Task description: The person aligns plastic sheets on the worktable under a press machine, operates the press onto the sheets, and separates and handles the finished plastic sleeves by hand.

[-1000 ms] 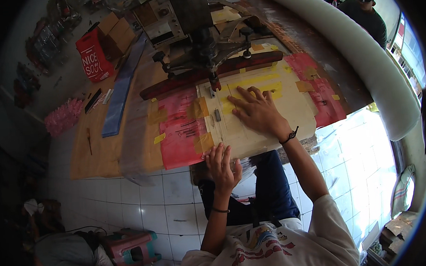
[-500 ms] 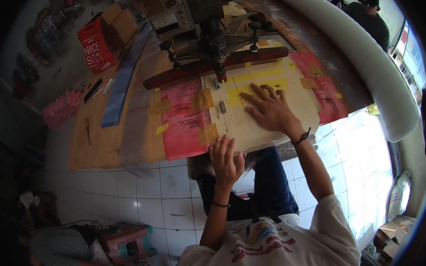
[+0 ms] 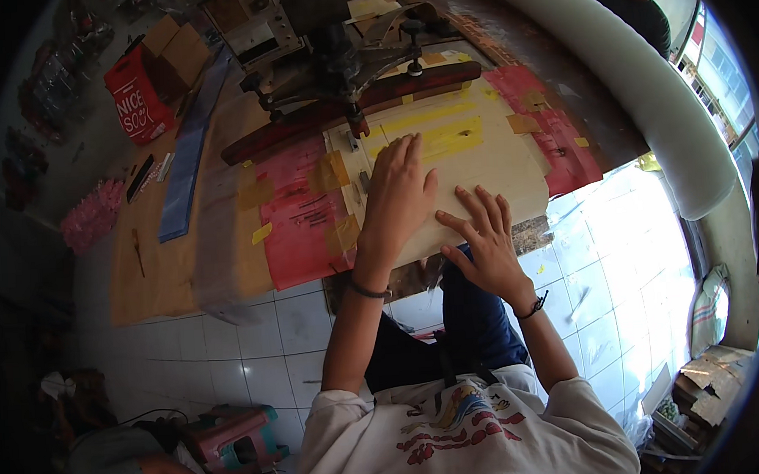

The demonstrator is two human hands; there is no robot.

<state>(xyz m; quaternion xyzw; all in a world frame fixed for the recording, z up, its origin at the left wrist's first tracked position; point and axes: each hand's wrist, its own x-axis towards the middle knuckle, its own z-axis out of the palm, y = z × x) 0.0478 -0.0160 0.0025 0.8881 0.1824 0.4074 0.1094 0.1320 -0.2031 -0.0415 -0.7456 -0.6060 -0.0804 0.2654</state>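
Observation:
My left hand (image 3: 401,194) reaches over the cream sheet (image 3: 512,168) on the table, its fingers stretched forward beside a strip of yellow tape (image 3: 451,141). Closer to the front edge, my right hand (image 3: 488,249) lies with spread fingers on the same sheet. Neither hand holds anything that shows. Red sheets (image 3: 299,236) stick out on both sides of the cream one, patched with brown tape (image 3: 342,233). A small metal piece (image 3: 363,182) sits by my left hand, partly covered by it. Just beyond my fingers hangs the long dark-red bar (image 3: 282,133) of a press.
Above the bar is the press head (image 3: 335,57). A blue strip (image 3: 188,173), a red bag (image 3: 136,103) and a cardboard box (image 3: 177,51) are at the left. A large white roll (image 3: 614,74) runs along the right. One person (image 3: 632,10) is far right, another (image 3: 118,464) lower left.
My left hand has moved from the sheet's front edge forward onto it. My right hand has drawn back toward the front edge. The whole view has shifted slightly.

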